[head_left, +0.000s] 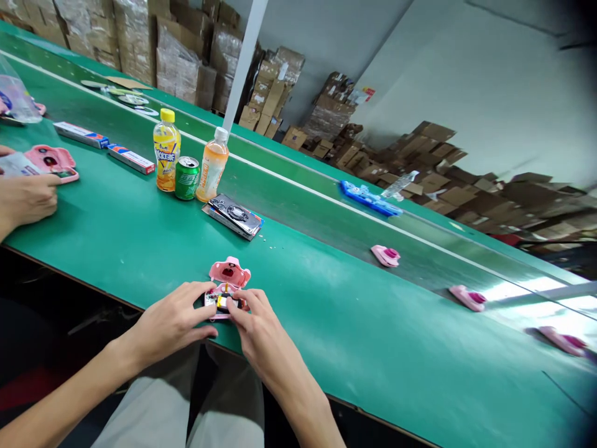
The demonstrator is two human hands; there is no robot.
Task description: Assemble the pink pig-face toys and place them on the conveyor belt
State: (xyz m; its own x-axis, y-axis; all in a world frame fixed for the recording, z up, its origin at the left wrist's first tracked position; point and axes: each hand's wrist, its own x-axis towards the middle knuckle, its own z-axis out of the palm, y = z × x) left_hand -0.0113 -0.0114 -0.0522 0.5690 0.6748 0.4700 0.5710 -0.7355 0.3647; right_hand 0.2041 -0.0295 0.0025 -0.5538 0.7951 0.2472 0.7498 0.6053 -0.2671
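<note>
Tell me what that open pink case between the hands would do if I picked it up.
The pink case might flop about, since it lies spread open. It could be fragile too, because the small parts inside are exposed.

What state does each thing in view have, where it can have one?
Front pink plastic casing: open, inner parts exposed.
Far-left pink plastic casing: open.
Three rightmost pink plastic casings: apparently closed.
Yellow-capped clear plastic bottle: upright, closed.
White-capped clear plastic bottle: upright, closed.
Green metal can: upright, opening unclear.
Far clear plastic bottle: not upright.
</note>
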